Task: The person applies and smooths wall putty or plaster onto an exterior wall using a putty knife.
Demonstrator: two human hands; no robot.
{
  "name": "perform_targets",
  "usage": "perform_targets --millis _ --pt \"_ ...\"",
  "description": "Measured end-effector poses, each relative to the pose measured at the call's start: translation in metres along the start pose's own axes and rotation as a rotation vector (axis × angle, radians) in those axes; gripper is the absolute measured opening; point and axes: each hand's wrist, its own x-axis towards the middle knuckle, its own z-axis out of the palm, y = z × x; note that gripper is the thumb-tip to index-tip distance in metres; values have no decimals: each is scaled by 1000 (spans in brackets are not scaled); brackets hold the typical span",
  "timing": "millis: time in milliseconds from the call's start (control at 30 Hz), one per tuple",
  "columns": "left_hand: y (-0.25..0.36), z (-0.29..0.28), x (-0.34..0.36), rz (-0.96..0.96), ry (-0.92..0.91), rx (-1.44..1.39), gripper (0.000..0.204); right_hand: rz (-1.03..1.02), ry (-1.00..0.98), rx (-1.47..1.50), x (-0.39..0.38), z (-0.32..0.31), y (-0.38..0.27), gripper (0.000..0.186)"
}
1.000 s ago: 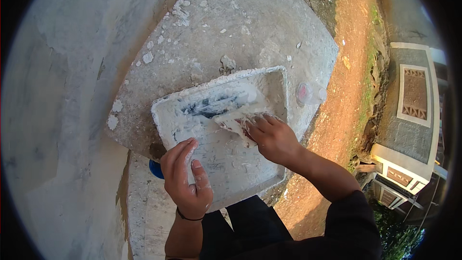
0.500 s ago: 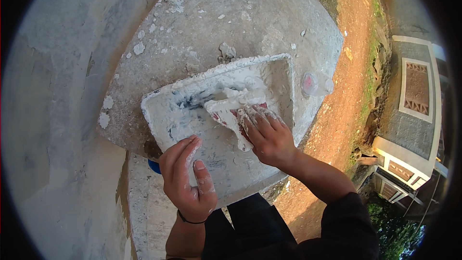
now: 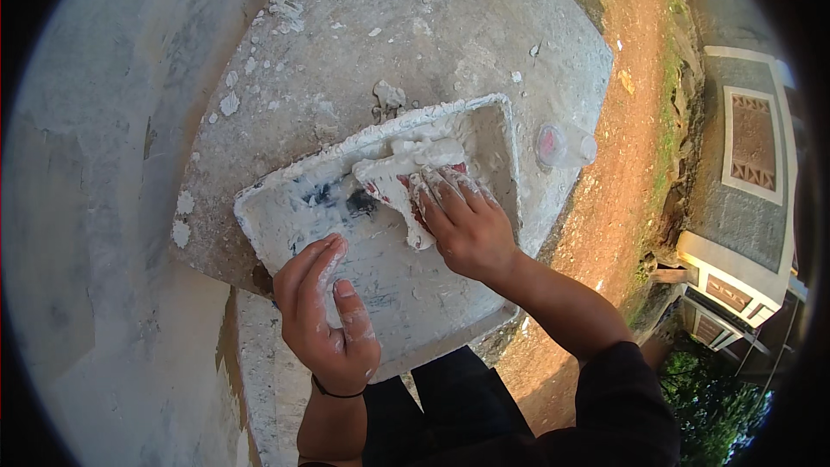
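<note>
A shallow rectangular tray (image 3: 380, 270), crusted with white paste, lies at a slant in the middle. My right hand (image 3: 471, 229) grips a red putty scraper (image 3: 389, 190) whose broad blade is thickly coated with the paste. A soft heap of white paste (image 3: 432, 151) rests along the blade, near the tray's far wall. Over the near left edge of the tray is my left hand (image 3: 324, 316), fingers stretched and thumb apart, with nothing visible in it. White smears mark both hands. The scraper's grip is mostly hidden under my right fingers.
The tray lies on a rough grey slab (image 3: 432, 26) spotted with dried paste. A clear plastic bottle (image 3: 564, 146) lies right of the tray. A smooth grey wall (image 3: 95, 233) runs along the left; an orange dirt path (image 3: 644, 121) lies beyond the slab's right edge.
The scraper has pushed slightly toward the tray's far wall, baring a dark patch of tray bottom. My left hand has spread its thumb a little wider. The whole view has shifted slightly.
</note>
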Motion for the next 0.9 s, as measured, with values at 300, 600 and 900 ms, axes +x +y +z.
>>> perform_targets --millis 300,600,900 --pt "4 7 3 -9 -6 -71 28 -29 -252 193 -4 -7 2 26" --pt "7 0 6 -48 28 -154 27 -63 -362 311 0 -35 15 15" --pt "-5 -8 5 -68 36 -100 26 -87 -316 162 -49 -39 -21 30"
